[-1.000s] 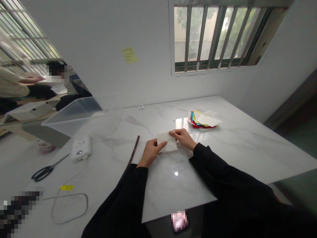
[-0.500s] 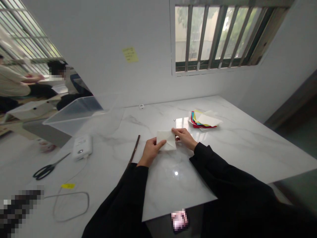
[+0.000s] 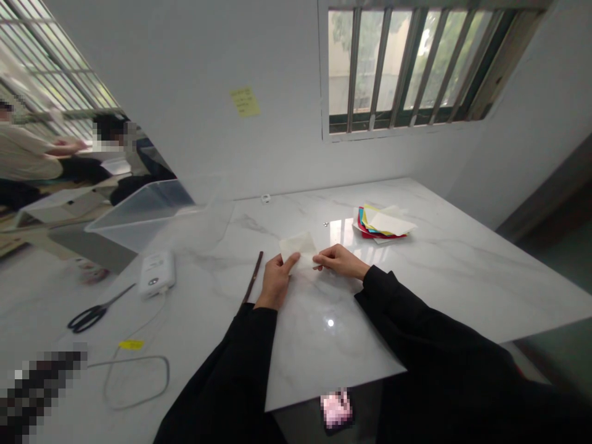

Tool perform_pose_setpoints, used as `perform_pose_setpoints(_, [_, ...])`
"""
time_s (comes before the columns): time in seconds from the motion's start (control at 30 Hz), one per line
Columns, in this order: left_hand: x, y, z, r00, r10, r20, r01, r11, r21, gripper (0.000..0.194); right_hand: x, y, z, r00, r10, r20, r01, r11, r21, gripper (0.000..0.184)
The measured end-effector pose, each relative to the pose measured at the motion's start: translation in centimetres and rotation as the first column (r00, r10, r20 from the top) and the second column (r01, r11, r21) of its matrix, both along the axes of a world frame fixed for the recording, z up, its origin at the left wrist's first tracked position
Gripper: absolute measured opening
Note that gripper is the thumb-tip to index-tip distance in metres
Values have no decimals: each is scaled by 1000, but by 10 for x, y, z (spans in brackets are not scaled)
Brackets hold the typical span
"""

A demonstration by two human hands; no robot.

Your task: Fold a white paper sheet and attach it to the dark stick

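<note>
Between my hands, above the marble-patterned table (image 3: 370,296), is a small cream-white piece of paper (image 3: 301,245), tilted with its upper left corner raised. My left hand (image 3: 276,279) is closed on its left side, the thumb lying on top. At the lower right corner, my right hand (image 3: 340,260) pinches the paper between thumb and fingers. Beyond my right hand lies a loose stack of coloured sheets (image 3: 385,223) in white, yellow, blue and red. A thin dark brown strip (image 3: 253,275) lies left of my left hand, partly covered by my sleeve.
Black-handled scissors (image 3: 92,317) and a white device (image 3: 157,274) with a cable lie on the left. Behind them stands a clear plastic bin (image 3: 139,213). A yellow sticky note (image 3: 245,102) is on the wall beside a barred window. Two people sit at the far left.
The paper has turned anticlockwise and shifted slightly left. My right hand has slid from its upper right corner down to the lower right one; my left hand keeps its hold.
</note>
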State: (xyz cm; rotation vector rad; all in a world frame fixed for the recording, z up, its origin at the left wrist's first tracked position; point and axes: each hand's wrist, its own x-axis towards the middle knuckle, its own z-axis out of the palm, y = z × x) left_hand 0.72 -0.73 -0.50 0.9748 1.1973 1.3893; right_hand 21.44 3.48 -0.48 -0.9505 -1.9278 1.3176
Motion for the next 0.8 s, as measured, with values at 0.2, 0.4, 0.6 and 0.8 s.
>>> perform_pose_setpoints(0.2, [-3,3,-5,999,23,-46,-22,1000,18,61,0,-1,2,1000,-9,-16,8,1000,-4,57])
perform_pose_setpoints(0.4, [-1,2,-5,997,51,-66,-48,998,38,63,-2,1,-3,1000,-31,5,30,998,53,48])
perform_pose_setpoints(0.6, [0,5,-6,989,142,-40,-140,989,40,63,1,8,-11,991,-126,-53,132,984,122,47])
perform_pose_setpoints(0.8, [2,3,-5,986,150,-66,-144,986,87,61,9,48,-27,864,-498,-68,500,835,231,25])
